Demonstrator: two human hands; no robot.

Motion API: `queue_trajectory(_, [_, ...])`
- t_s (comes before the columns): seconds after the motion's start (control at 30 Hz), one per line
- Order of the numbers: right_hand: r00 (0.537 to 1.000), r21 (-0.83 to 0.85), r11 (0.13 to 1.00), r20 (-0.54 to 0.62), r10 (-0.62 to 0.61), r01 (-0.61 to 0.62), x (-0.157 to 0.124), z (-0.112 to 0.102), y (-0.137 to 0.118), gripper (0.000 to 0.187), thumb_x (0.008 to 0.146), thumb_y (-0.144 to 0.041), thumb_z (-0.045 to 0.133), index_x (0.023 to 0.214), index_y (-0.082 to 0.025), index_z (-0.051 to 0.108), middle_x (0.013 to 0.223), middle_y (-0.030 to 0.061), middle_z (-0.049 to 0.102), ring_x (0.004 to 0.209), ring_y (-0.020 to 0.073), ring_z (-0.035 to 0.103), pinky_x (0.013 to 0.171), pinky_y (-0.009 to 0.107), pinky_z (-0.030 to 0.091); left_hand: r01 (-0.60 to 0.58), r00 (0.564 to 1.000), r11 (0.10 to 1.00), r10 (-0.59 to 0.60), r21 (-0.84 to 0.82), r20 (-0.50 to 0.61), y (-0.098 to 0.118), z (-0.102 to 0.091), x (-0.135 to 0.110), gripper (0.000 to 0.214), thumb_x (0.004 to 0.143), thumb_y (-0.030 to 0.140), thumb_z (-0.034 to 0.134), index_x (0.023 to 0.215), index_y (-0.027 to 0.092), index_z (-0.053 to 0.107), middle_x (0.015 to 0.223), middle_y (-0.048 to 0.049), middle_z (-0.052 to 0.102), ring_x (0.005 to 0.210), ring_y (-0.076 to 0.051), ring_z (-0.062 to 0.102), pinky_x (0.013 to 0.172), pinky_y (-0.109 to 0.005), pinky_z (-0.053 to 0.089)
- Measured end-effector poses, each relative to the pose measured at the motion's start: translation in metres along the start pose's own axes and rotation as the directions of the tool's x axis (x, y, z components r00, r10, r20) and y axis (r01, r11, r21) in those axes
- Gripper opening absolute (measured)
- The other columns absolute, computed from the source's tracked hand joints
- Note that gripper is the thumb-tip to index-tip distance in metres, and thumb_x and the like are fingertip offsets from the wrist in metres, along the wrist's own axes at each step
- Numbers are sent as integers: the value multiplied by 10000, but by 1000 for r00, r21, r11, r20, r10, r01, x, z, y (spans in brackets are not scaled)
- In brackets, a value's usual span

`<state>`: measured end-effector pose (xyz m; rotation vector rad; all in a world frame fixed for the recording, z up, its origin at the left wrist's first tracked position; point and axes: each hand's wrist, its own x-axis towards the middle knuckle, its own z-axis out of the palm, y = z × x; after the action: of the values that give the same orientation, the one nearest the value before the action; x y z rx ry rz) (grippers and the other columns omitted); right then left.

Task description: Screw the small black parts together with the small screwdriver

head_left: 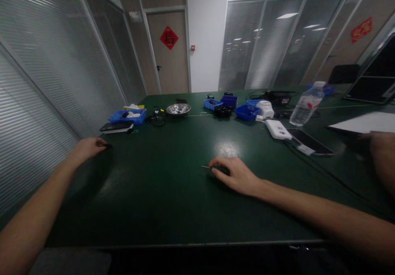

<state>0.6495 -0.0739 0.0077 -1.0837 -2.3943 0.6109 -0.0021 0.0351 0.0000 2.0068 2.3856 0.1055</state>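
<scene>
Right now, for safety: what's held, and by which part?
Right hand holds a tool by its dark handle; left hand touches a black object, hold unclear.

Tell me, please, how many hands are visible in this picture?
3: the left hand, on the picture's left, touching a small dark object; the right hand, near the middle, holding a dark-handled tool; and another person's blurred hand at the right edge. Others may be hidden.

Counting from the one metal bowl [178,110], there are one blue tray [140,119] to its left, at least four more trays [245,114] to its right, one bottle [304,109] farther right, one tool [221,169] nearer, and two red signs [169,38] beyond it.
</scene>
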Motion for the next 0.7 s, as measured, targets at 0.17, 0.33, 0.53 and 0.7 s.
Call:
queue_trajectory(0.17, [1000,-2,1000,2,-2,2,0,0,-1,247,1013,-344,552,1171,-206,683,916,27,724,703,151,616,662,290,441,33,999,998,-35,45,41,6,-4,-5,401,930,371,575,1222,139,722,1125,-103,763,951,-252,707,789,-301,509])
queue_trajectory(0.33, [1000,-2,1000,5,-4,4,1,0,-1,247,1014,-349,554,1170,-210,686,912,21,724,703,146,620,667,292,437,24,999,997,-26,75,28,9,-6,-10,397,943,400,572,1218,155,719,1164,-99,752,1025,-267,682,806,-305,489])
queue_trajectory(0.53, [1000,-10,1000,7,-8,8,0,0,0,247,1018,-356,553,1170,-211,683,920,20,719,708,146,617,659,287,428,14,1000,997,-15,79,13,13,-7,-13,465,948,428,571,1294,138,681,1220,-116,731,1039,-273,669,819,-315,472])
queue_trajectory(0.7, [1000,-22,1000,-2,-5,5,0,1,0,237,1008,-339,557,1158,-210,687,886,15,705,689,145,597,648,282,413,-6,1000,998,5,70,12,13,-8,-13,442,944,416,592,1287,159,698,1208,-86,744,1050,-259,669,844,-289,464])
